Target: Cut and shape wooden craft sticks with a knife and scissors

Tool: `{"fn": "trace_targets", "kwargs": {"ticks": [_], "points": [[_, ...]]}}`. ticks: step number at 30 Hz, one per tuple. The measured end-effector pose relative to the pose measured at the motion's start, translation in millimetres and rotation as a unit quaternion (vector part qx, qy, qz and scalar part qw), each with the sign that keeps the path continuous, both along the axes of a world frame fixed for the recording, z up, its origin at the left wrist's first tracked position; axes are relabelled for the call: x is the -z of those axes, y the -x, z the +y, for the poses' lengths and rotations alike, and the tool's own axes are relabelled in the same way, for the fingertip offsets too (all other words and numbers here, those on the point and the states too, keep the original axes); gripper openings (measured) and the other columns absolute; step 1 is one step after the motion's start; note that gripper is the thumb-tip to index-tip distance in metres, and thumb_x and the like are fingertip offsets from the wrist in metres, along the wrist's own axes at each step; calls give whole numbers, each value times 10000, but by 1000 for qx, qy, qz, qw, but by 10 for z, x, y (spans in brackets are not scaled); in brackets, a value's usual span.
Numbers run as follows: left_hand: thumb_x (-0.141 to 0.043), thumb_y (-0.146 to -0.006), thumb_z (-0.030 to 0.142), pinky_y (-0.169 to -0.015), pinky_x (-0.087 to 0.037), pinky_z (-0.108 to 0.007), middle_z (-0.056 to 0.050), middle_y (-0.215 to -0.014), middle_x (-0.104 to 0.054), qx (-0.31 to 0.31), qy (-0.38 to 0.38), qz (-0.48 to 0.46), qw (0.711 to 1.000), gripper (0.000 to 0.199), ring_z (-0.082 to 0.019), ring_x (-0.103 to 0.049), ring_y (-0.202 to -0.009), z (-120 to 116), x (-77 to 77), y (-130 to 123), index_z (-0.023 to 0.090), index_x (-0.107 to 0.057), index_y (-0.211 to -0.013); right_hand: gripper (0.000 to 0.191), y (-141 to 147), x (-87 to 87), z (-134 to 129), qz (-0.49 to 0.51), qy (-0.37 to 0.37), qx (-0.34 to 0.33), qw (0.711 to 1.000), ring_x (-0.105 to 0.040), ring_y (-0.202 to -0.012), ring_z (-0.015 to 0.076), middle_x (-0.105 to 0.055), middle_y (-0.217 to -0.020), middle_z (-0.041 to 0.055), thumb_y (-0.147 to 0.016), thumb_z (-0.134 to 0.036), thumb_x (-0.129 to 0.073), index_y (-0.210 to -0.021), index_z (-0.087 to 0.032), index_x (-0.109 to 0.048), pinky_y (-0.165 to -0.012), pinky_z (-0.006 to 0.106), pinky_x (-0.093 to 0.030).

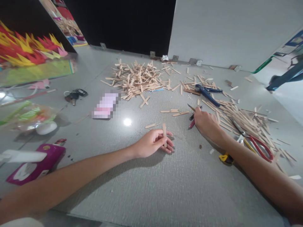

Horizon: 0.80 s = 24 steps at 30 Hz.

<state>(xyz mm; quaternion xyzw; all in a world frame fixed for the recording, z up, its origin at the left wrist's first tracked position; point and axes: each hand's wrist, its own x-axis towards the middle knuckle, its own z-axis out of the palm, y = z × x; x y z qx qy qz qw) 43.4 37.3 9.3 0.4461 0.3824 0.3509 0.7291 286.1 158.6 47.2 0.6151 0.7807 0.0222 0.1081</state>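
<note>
My left hand (155,143) is raised a little over the grey table, pinching one flat wooden craft stick (164,130) upright between thumb and fingers. Further right, my right hand (207,123) has its fingers closed on a slim pointed tool (191,107), whose tip sticks out to the left; its kind is unclear. Just under those fingers lies a dark red pen-like thing (191,124), partly hidden by the hand. Short stick pieces (181,113) lie between the hands, and another cut stick (152,125) rests behind my left hand.
A heap of crossed sticks (139,78) lies at the back. Blue-handled cutters (208,94), loose sticks (251,121), red-handled scissors (261,148) and a yellow-black tool (226,158) are on the right. Keys (75,95), a blurred-out phone-shaped thing (105,105) and a purple packet (53,156) lie left.
</note>
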Motion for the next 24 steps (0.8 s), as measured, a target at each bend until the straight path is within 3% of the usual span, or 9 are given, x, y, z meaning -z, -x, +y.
{"fn": "trace_targets", "kwargs": {"ticks": [9,14,24], "points": [[-751,-1023,271,-904,-672,-400,-94,-967,-785,-7,5,-14,1000,232,-209,-820,-880,1,-27,-15,122,-663,-1177,315,-25,23,16,8,-5,-9,1000,-732,-787,322,-763,-890,188,-1104,-234,-321,-1199,-143,-607,-618,340,-319],[-763,-990,193,-915,-667,-404,-89,-966,-783,-16,8,-21,1000,211,-210,-813,-890,6,-31,-29,122,-671,-1166,244,-41,43,27,16,-8,-9,1000,-735,-779,322,-760,-887,182,-1094,-229,-398,-1201,-144,-601,-631,337,-336],[-742,-1030,367,-939,-656,-427,-120,-986,-792,-9,27,-38,999,274,-241,-819,-918,25,20,-3,120,-693,-1139,257,-59,61,21,17,-10,-19,1000,-744,-804,331,-760,-904,188,-1095,-206,-384,-1211,-131,-601,-635,339,-369]]}}
